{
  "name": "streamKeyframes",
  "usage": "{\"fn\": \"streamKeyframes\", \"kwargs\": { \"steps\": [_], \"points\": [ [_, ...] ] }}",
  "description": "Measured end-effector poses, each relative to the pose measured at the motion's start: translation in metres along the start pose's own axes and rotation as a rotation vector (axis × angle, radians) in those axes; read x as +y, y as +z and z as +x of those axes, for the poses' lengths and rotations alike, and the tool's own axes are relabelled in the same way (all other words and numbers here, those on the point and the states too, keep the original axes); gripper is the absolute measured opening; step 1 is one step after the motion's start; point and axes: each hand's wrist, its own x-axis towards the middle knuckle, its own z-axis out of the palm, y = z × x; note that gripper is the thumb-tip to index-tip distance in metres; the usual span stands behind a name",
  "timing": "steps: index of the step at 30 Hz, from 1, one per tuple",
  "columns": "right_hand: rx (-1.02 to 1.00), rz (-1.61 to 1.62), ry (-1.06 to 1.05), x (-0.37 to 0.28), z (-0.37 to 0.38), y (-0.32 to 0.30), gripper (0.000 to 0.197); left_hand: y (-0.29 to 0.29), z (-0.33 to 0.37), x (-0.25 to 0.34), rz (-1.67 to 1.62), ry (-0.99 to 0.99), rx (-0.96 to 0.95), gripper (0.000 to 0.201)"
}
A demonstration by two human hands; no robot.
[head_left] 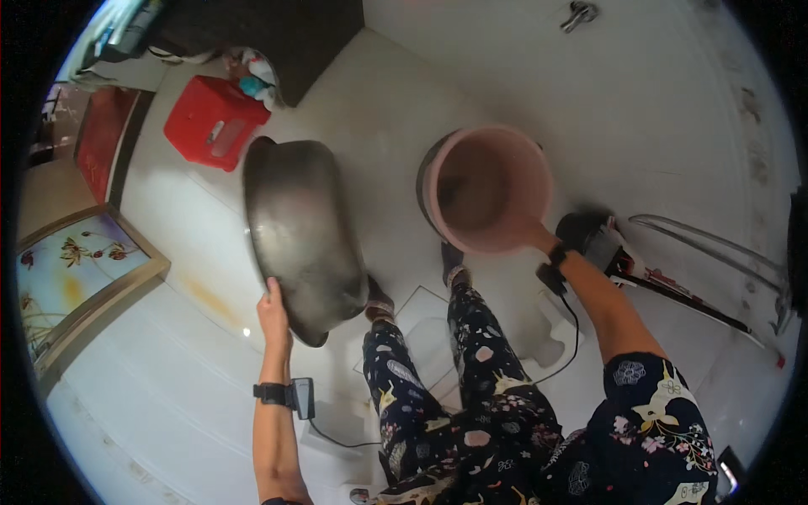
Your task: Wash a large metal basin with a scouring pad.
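My left hand (273,310) grips the rim of a large metal basin (303,227). The basin is tipped on its side, its rounded grey outside facing me. On the right, my right hand (534,232) is closed on the near right edge of a pink bucket (539,181); its fingers are partly blurred. The bucket's mouth faces up toward me, and its bottom looks brownish. A dark rounded edge (426,189) shows behind the bucket's left side; what it belongs to is mostly hidden.
Beyond the basin stands a red plastic stool (202,118), with bunched cloths or bags (255,80) beside it. A framed flower picture (80,261) is at far left. To the right are a dark bin-like object (585,231) and a metal bar (707,247). A tap (579,15) juts from the wall.
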Motion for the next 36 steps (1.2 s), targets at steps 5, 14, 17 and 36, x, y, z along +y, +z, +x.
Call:
{"fn": "streamKeyframes", "kwargs": {
  "steps": [5,14,17,36],
  "points": [
    [-0.102,-0.144,-0.120,-0.005,0.116,0.042,0.033,-0.006,-0.002,0.003,-0.209,0.078,0.149,0.054],
    [-0.138,-0.002,-0.095,-0.004,0.242,0.072,0.041,-0.001,-0.005,0.004,-0.434,-0.019,0.291,0.056],
    [-0.219,0.006,-0.077,0.032,0.283,0.101,0.040,-0.002,-0.011,0.012,-0.503,-0.008,0.348,0.056],
    [-0.024,1.018,-0.135,-0.174,0.052,-0.130,0.033,-0.009,-0.024,0.057,-0.418,0.059,0.264,0.055]
  ]
}}
